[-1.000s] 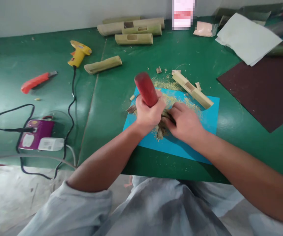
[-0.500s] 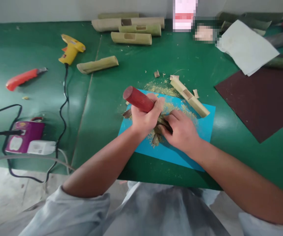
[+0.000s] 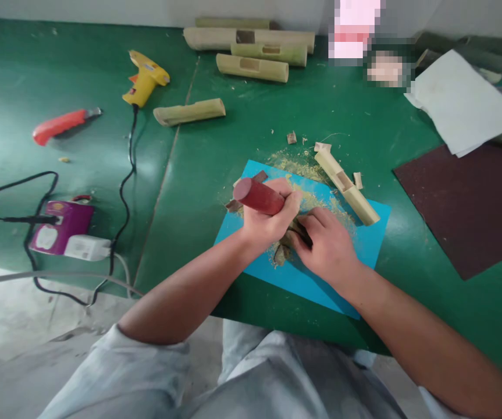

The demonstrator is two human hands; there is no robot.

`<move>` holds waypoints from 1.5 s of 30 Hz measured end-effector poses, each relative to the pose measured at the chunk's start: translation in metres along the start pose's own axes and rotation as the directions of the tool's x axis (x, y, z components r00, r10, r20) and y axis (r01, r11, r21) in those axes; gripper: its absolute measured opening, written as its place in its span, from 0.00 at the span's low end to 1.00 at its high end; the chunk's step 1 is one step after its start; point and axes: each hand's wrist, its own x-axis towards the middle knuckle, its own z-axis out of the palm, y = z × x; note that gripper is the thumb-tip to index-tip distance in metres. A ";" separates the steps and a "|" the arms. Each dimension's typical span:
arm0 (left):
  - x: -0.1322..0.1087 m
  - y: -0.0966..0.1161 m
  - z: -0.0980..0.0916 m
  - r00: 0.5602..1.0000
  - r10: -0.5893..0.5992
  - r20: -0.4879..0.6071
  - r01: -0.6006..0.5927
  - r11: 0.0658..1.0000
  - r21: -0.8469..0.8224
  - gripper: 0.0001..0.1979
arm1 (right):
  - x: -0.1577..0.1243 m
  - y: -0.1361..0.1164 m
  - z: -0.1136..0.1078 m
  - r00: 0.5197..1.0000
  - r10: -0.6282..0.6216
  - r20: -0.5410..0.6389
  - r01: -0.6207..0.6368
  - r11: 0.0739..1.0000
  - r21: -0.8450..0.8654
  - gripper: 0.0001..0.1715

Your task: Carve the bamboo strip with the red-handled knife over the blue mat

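My left hand is wrapped round a thick red cylindrical handle; the tool's lower end is hidden beneath the hand. Close beside it, my right hand grips a dark piece of bamboo, mostly covered by my fingers. Both hands are over a blue sheet strewn with sawdust and bark scraps. A split bamboo length with a rectangular notch lies slantwise at the sheet's upper right.
On the green table are a yellow glue gun, a red cutter, a purple box with cables, and several bamboo pieces at the back. White paper overlaps a brown sheet at right.
The camera view has shifted, so the table items appear farther right. A brown strip now shows left of the red handle. Both hands keep their holds.
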 end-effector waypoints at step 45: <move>-0.006 -0.021 0.004 0.996 -0.015 -0.092 0.007 0.996 -0.090 0.25 | 0.000 0.005 0.001 0.999 0.046 0.008 -0.046 0.999 -0.017 0.13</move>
